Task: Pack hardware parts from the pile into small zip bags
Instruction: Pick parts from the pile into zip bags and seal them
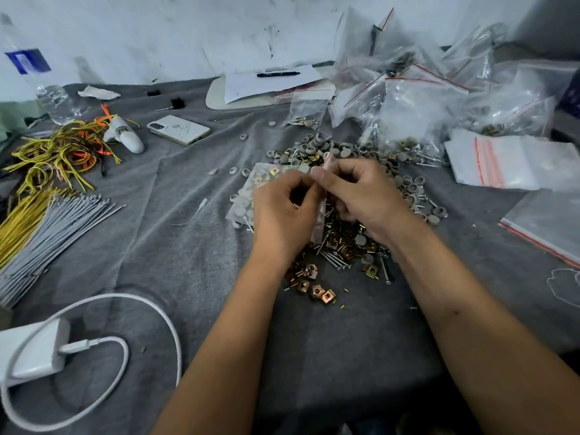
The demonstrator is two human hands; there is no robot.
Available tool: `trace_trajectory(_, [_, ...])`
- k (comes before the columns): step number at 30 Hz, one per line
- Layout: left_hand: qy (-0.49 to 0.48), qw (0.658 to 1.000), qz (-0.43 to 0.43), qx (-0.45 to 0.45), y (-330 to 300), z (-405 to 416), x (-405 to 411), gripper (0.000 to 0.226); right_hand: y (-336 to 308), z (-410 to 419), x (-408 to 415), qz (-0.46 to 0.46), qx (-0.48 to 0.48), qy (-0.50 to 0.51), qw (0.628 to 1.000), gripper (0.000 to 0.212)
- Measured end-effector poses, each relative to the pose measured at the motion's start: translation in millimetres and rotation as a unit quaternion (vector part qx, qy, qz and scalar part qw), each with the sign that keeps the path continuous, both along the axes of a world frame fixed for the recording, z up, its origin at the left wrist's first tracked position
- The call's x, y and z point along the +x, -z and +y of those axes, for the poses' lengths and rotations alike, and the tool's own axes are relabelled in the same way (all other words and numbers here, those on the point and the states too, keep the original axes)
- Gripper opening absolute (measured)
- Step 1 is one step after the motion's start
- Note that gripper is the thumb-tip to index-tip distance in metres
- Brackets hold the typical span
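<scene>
Pinching, I note: left hand (282,211) and right hand (361,196) both grip a thin clear zip bag (320,215) above the pile (339,243) of brassy square clips, steel screws, grey round caps on felt-like cloth (188,262).

A single wide-angle head camera looks forward and steeply down from close above the grey-clothed worktop (188,252), both forearms reaching in from the lower edge; a white wall (157,32) closes the far side.
</scene>
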State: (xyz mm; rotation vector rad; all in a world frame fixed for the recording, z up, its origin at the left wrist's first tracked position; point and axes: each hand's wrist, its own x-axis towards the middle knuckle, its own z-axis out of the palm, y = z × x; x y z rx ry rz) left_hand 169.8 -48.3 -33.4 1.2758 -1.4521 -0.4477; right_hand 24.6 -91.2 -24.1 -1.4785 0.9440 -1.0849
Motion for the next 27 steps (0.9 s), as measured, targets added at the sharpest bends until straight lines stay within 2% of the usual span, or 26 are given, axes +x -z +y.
trace_trajectory(5, [0.041, 0.998, -0.027, 0.045, 0.6, -0.7, 7.9, 0.022, 2.4, -4.3, -3.0, 0.003, -0.005, -0.016, 1.000, 0.031])
trace_trajectory(9, [0.013, 0.996, -0.085, -0.017, -4.1, 2.0, 11.0, 0.021, 1.2, -3.1, -3.6, -0.014, -0.032, -0.045, 0.998, 0.026])
trace_trajectory(12, [-0.052, 0.996, -0.057, -0.045, -8.1, 1.4, 14.6, 0.022, -1.9, -2.5, -8.3, -0.003, -0.052, -0.033, 0.998, 0.023])
trace_trajectory(14, [-0.103, 0.991, -0.054, -0.059, -8.7, 0.4, 21.0, 0.019, -1.5, -2.0, -9.7, 0.082, -0.118, 0.019, 0.989, 0.025])
trace_trajectory(16, [-0.143, 0.980, -0.111, -0.083, -9.5, 2.5, 21.8, 0.016, 0.3, -0.5, -5.9, 0.200, -0.214, 0.098, 0.951, 0.026])
trace_trajectory(18, [-0.168, 0.966, -0.157, -0.115, -10.6, 6.0, 16.3, 0.015, 0.2, 1.2, -0.5, 0.250, -0.262, 0.166, 0.917, 0.021])
trace_trajectory(20, [-0.173, 0.962, -0.163, -0.134, -10.8, 7.7, 11.7, 0.015, 0.0, 1.6, 1.2, 0.225, -0.254, 0.200, 0.919, 0.014])
trace_trajectory(23, [-0.131, 0.972, -0.154, -0.119, -8.3, 7.4, 5.4, 0.018, -0.8, 1.7, 1.9, 0.143, -0.193, 0.190, 0.952, 0.008])
trace_trajectory(27, [-0.080, 0.984, -0.153, -0.044, -3.2, 6.3, -4.0, 0.027, -0.5, 1.0, 4.6, 0.103, -0.174, 0.187, 0.961, 0.018])
